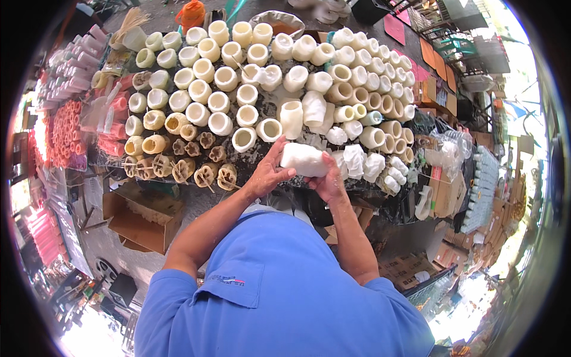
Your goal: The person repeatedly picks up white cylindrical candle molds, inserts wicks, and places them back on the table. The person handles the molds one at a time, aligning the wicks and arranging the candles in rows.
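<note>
I hold a thick white wax candle [302, 159] lying sideways in front of me, at the near edge of the table. My left hand [270, 171] grips its left end, with the thumb on the near side and fingers behind. My right hand [328, 181] is closed around its right end, partly underneath. Just beyond it stand a tall cream wax cup [291, 118] and a lumpy white wax piece [314, 108]. Right of my hands are several rough white wax lumps [354, 160].
Rows of hollow cream wax cups [226, 78] cover the table. Brown flower-shaped pieces [206, 140] and pink tubes [62, 131] lie to the left. An open cardboard box [146, 217] stands on the floor at left; clear plastic wrap [446, 152] lies at right.
</note>
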Demonstrator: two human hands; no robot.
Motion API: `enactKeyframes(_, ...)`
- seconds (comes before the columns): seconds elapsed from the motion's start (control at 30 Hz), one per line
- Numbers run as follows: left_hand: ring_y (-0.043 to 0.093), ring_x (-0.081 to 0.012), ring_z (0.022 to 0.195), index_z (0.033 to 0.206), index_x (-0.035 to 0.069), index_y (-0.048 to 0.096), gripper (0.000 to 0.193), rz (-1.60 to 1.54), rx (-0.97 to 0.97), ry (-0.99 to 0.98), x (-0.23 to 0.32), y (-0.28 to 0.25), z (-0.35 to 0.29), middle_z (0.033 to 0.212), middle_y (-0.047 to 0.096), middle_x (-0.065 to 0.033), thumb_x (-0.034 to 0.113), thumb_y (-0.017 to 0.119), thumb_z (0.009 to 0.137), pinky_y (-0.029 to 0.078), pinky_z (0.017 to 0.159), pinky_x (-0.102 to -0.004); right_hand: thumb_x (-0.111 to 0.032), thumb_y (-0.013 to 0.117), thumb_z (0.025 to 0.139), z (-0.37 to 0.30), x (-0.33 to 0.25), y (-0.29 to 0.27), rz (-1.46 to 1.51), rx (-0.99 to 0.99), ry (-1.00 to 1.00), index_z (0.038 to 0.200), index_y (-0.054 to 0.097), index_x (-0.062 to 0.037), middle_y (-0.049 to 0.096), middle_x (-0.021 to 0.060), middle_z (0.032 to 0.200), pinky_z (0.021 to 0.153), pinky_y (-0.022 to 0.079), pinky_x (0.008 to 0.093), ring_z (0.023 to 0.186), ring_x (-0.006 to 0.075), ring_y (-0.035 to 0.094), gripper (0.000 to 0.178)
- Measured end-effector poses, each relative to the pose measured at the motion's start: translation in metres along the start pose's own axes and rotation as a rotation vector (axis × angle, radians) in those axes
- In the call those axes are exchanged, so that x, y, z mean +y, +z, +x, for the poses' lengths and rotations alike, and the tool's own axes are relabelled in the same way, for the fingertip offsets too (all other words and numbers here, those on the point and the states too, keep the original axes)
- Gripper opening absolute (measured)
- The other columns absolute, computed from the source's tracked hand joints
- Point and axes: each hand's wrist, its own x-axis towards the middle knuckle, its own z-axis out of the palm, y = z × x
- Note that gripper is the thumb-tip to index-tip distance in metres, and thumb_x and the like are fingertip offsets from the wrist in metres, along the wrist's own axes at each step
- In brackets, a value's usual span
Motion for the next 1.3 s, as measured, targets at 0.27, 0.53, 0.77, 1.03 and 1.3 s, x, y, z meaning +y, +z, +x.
enactKeyframes(0.27, 0.070, -0.0263, 0.080, 0.111, -0.002, 0.071, 0.053, 0.370, 0.492, -0.092, -0.049, -0.001, 0.025, 0.094, 0.074, -0.0134, 0.043, 0.044, 0.112, 0.056, 0.073, -0.0391, -0.043, 0.061, 0.107, 0.014, 0.056, -0.004, -0.137, 0.098, -0.143, 0.119, 0.062, -0.0051, 0.070, 0.0097, 0.093, 0.050, 0.061, 0.0355, 0.068, 0.0201, 0.070, 0.040)
enactKeyframes(0.53, 0.074, -0.0266, 0.087, 0.131, -0.006, 0.067, 0.063, 0.319, 0.552, -0.432, -0.081, -0.008, 0.016, 0.111, 0.073, -0.0201, 0.051, 0.051, 0.110, 0.066, 0.069, -0.0384, -0.045, 0.065, 0.103, 0.026, 0.042, -0.007, -0.708, 0.279, -0.043, 0.137, 0.061, 0.0036, 0.074, 0.0160, 0.099, 0.045, 0.058, 0.0356, 0.070, 0.0220, 0.073, 0.060)
enactKeyframes(0.77, 0.071, -0.0206, 0.108, 0.162, 0.000, 0.042, 0.081, 0.506, 0.337, -0.432, -0.073, -0.020, -0.010, 0.136, 0.068, -0.0156, 0.047, 0.070, 0.103, 0.066, 0.083, -0.0348, -0.033, 0.067, 0.108, 0.053, 0.066, -0.013, -0.380, 0.028, 0.024, 0.147, 0.055, 0.0039, 0.071, 0.0126, 0.117, 0.077, 0.066, 0.0337, 0.093, 0.0197, 0.073, 0.055)
enactKeyframes(1.03, 0.073, -0.0322, 0.112, 0.151, 0.005, 0.060, 0.061, 0.634, 0.497, -0.264, -0.089, -0.017, -0.011, 0.130, 0.070, -0.0255, 0.044, 0.066, 0.104, 0.058, 0.094, -0.0397, -0.028, 0.075, 0.103, 0.054, 0.118, -0.011, -0.246, 0.210, -0.216, 0.145, 0.059, 0.0081, 0.069, 0.0113, 0.110, 0.068, 0.064, 0.0317, 0.087, 0.0189, 0.073, 0.057)
enactKeyframes(1.3, 0.071, -0.0306, 0.109, 0.140, 0.005, 0.070, 0.053, 0.583, 0.573, -0.275, -0.087, -0.013, -0.013, 0.135, 0.065, -0.0210, 0.045, 0.065, 0.105, 0.063, 0.085, -0.0388, -0.029, 0.072, 0.106, 0.077, 0.158, -0.018, 0.048, 0.395, -0.301, 0.128, 0.073, 0.0028, 0.064, 0.0085, 0.118, 0.061, 0.060, 0.0317, 0.081, 0.0159, 0.069, 0.039)
